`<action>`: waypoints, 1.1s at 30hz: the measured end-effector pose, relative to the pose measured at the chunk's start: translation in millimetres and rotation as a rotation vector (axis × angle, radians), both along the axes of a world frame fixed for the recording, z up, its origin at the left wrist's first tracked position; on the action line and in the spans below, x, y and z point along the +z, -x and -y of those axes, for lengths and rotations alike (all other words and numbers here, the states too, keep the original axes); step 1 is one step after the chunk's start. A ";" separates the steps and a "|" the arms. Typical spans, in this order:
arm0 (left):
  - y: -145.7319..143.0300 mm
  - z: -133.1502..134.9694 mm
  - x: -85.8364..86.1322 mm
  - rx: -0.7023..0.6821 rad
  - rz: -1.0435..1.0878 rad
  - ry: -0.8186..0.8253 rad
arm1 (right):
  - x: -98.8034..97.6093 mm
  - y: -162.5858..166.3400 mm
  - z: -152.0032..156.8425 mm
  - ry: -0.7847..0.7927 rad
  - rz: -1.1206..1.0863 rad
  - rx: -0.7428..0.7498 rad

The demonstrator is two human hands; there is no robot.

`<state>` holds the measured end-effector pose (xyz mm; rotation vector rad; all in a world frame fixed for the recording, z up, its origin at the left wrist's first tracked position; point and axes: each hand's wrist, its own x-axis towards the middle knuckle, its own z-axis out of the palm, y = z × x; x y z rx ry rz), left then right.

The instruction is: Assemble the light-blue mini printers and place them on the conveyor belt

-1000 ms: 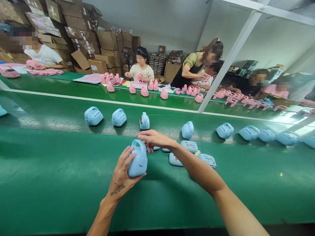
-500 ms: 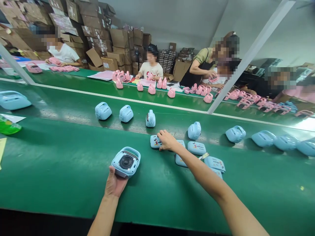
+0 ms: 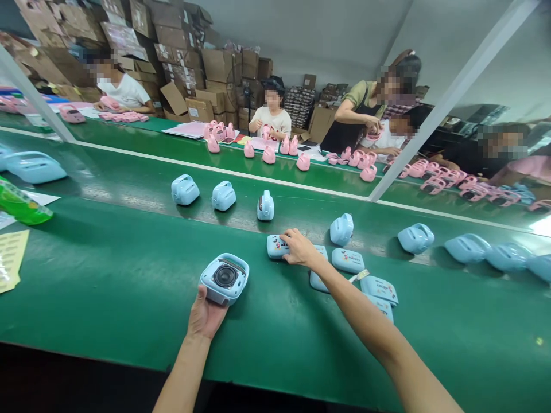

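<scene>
A printed blue cover (image 3: 276,246) lies partly under the right fingers (image 3: 291,234).

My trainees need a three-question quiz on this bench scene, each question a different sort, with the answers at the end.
1. True or false: the left hand holds a blue speaker unit with its round black driver exposed.

2. Which thing is the right hand touching?
a) a pink unit
b) a printed blue cover
c) the yellow sheet

3. Fill in the missing word: the small units on the green surface in front of the co-worker in the cream top are ____ in colour.

Key: 1. True. 2. b. 3. Pink.
</scene>
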<state>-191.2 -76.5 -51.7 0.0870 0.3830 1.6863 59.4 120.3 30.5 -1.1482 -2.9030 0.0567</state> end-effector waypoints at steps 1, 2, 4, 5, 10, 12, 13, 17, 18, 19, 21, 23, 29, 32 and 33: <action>-0.3 0.3 0.8 0.004 0.010 0.005 | 0.3 0.8 1.1 -0.002 0.002 -0.005; -0.3 0.6 1.1 0.008 0.017 0.014 | 0.7 2.1 2.2 -0.004 0.005 -0.008; 0.2 0.7 0.4 0.013 0.028 0.038 | 2.2 4.8 4.3 -0.008 0.007 -0.011; 0.7 0.6 -0.4 0.014 0.034 0.048 | 3.2 5.9 5.1 -0.008 0.005 -0.014; -1.9 -0.8 1.3 0.052 0.010 0.124 | 8.1 2.9 7.6 0.001 -0.039 -0.046; -7.9 -2.1 7.3 0.113 -0.050 0.185 | 6.5 0.3 11.2 0.032 -0.109 -0.092; -11.9 -2.9 11.4 0.150 -0.092 0.218 | 4.5 0.2 14.5 0.096 -0.193 -0.131; -30.3 -7.2 31.5 0.241 -0.306 0.346 | -7.4 14.2 41.8 0.747 -0.718 -0.184; -34.7 -8.0 36.4 0.243 -0.356 0.369 | -9.8 21.3 51.5 0.904 -0.803 -0.145; -38.8 -8.5 40.8 0.243 -0.399 0.386 | -11.5 29.2 61.7 1.004 -0.855 -0.108; -45.5 -8.3 47.7 0.243 -0.453 0.399 | -12.5 45.4 81.6 0.996 -0.884 -0.094; -50.1 -6.8 51.6 0.233 -0.478 0.396 | -11.3 59.1 97.9 0.791 -0.842 -0.123; -45.8 -8.9 54.4 0.171 -0.456 0.403 | -10.8 66.7 106.3 0.460 -0.732 -0.051; -32.8 -17.5 57.9 0.072 -0.301 0.474 | -15.2 56.2 86.6 0.620 -0.895 0.010; -28.2 -20.4 59.2 0.035 -0.250 0.498 | -16.7 52.3 79.2 0.644 -0.952 -0.004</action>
